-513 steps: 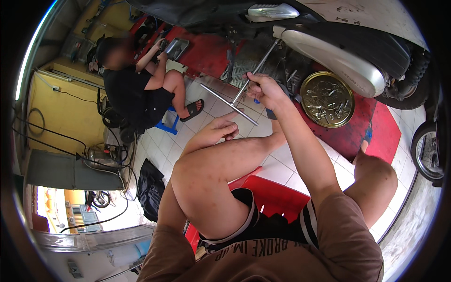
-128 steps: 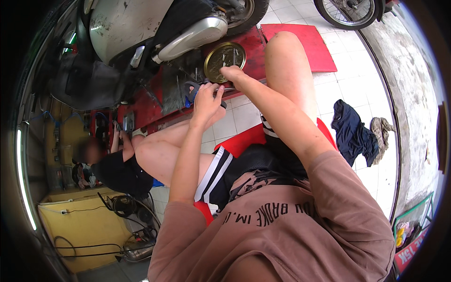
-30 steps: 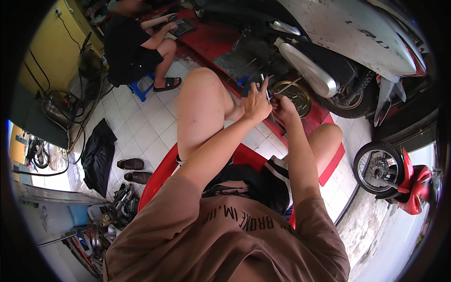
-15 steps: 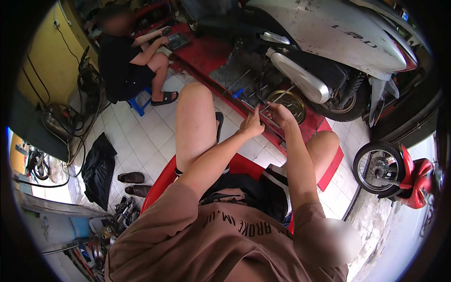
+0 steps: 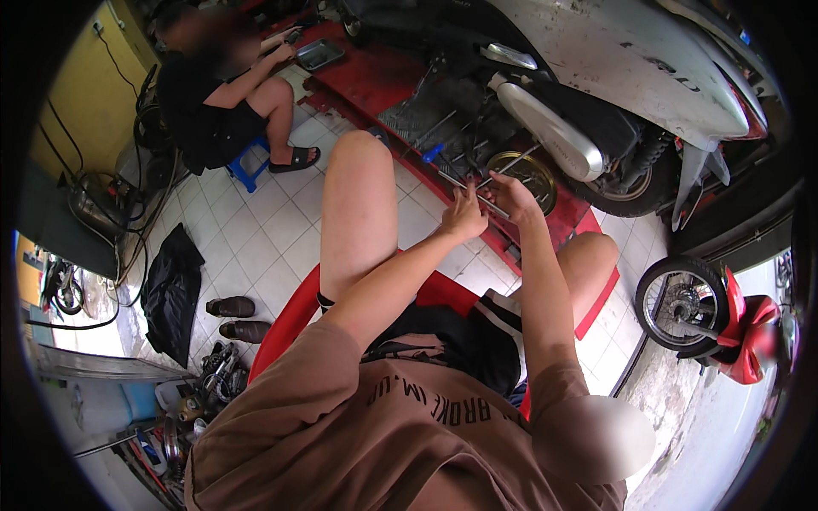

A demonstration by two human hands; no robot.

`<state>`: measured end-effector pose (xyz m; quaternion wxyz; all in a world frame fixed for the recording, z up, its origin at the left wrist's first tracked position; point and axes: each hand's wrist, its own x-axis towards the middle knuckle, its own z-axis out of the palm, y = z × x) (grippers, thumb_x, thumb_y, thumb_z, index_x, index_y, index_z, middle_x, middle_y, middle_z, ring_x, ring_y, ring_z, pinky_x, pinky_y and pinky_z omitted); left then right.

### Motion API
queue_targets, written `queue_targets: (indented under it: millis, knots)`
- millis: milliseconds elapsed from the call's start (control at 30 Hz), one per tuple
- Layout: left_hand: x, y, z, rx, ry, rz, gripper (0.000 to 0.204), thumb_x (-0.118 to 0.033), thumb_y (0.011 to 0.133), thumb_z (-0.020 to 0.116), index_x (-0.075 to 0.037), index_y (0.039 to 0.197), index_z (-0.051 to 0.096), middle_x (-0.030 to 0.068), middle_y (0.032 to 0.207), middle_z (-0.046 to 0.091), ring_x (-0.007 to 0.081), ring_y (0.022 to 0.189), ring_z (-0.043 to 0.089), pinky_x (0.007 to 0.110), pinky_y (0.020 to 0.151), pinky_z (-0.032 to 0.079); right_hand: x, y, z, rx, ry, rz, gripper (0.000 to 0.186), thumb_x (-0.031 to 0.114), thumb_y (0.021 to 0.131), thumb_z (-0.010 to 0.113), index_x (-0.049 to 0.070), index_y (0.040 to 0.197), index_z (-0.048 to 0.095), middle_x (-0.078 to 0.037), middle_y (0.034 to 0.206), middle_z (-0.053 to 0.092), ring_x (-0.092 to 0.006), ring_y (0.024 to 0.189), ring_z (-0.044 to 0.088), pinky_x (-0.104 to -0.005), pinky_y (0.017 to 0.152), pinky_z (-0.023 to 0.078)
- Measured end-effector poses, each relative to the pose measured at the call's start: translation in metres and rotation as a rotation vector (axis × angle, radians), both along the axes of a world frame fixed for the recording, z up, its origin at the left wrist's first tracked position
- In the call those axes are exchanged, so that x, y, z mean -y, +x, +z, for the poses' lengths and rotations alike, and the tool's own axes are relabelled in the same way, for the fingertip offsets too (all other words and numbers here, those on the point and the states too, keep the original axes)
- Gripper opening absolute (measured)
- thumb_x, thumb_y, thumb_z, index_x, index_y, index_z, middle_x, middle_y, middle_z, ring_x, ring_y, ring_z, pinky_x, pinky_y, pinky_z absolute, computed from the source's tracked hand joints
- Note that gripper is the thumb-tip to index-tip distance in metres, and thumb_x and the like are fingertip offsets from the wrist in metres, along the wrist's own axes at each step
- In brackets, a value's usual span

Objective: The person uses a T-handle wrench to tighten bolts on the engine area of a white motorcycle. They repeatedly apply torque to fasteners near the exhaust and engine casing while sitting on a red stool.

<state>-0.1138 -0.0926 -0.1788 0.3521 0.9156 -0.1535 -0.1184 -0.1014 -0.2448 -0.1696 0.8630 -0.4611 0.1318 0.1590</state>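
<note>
Both my hands meet over the red platform's edge, on a long T-shaped metal wrench. Its thin shaft (image 5: 522, 157) slants up to the right, toward the scooter's silver engine-side cover (image 5: 554, 136). My left hand (image 5: 464, 215) has its fingers curled at the wrench's crossbar. My right hand (image 5: 516, 199) closes around the wrench near where bar and shaft meet; the fingers partly hide that spot. Just beyond lie a blue-handled tool (image 5: 434, 153) and a round, gold-coloured metal tray (image 5: 544, 177). Where the shaft's far end touches is too small to tell.
The grey scooter (image 5: 613, 60) stands on the red platform (image 5: 362, 98). At the far left a person (image 5: 200, 94) sits on a blue stool (image 5: 248, 163) beside a metal tray (image 5: 320, 54). Dark shoes (image 5: 244, 330) and a black bag (image 5: 173, 294) lie on the tiles. A red motorbike (image 5: 754, 336) stands right.
My left hand's extended index finger has curled in toward the crossbar. My right hand has shifted slightly. The view has tilted a little, and the seated person appears farther left.
</note>
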Motion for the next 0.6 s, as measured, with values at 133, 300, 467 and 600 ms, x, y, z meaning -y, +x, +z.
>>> queue_targets:
  millis: [133,300,467,600]
  knots:
    - [-0.014,0.0,-0.007,0.248,0.023,0.159,0.072,-0.024,0.079,0.064,-0.004,0.139,0.028,0.0227,0.117,0.039,0.0401,0.102,0.055,0.047,0.077,0.053,-0.014,-0.007,0.021,-0.025,-0.027,-0.07,0.016,0.02,0.089,0.059,0.005,0.095,0.056,-0.006,0.085,0.057,-0.0149,0.072,0.05,-0.0275,0.067,0.044]
    - [-0.018,0.005,-0.02,0.139,0.025,0.129,0.066,-0.023,0.078,0.064,-0.004,0.134,0.034,0.0226,0.117,0.043,0.0392,0.101,0.057,0.046,0.078,0.052,-0.011,0.0,0.001,-0.072,0.04,-0.052,0.009,0.014,0.087,0.062,0.008,0.09,0.056,-0.005,0.08,0.055,-0.0139,0.067,0.048,-0.0278,0.062,0.042]
    - [-0.012,0.007,-0.011,0.012,0.026,0.006,0.038,-0.025,0.078,0.064,0.0,0.106,0.056,0.0218,0.104,0.06,0.0364,0.095,0.062,0.045,0.078,0.053,0.005,0.012,-0.038,-0.047,-0.102,-0.03,0.005,0.009,0.086,0.063,0.009,0.087,0.057,-0.003,0.077,0.054,-0.0121,0.064,0.043,-0.0283,0.061,0.039]
    - [-0.006,0.006,0.026,0.02,-0.217,-0.089,0.03,-0.029,0.078,0.066,0.001,0.079,0.067,0.0157,0.078,0.068,0.0315,0.078,0.067,0.041,0.072,0.053,0.012,0.015,-0.037,0.115,-0.084,-0.036,0.008,0.014,0.091,0.057,0.006,0.091,0.058,-0.005,0.082,0.06,-0.0171,0.074,0.055,-0.0316,0.071,0.047]
